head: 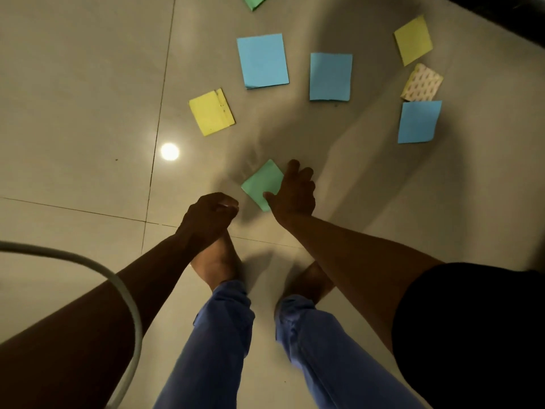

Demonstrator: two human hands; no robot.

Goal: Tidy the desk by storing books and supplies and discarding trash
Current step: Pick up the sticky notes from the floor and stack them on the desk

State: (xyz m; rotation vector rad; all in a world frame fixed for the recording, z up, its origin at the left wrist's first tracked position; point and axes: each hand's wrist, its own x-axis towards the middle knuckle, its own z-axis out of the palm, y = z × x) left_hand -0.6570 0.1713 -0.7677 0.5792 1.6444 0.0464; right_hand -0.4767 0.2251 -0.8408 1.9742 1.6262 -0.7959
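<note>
on the pale tiled floor (73,113) are lying three blue paper squares (262,61), two yellow (211,112), two green (262,184), one patterned (422,82) — the right hand (293,193), fingers spread, is touching the near green one; the left hand (210,214) is curling closed — contents unclear.

No words, labels, brands, numbers or signs can be read anywhere in this view. The coloured paper squares on the floor show plain faces, and the one patterned paper square (422,83) carries only small repeated marks, too blurred to tell as letters.
</note>
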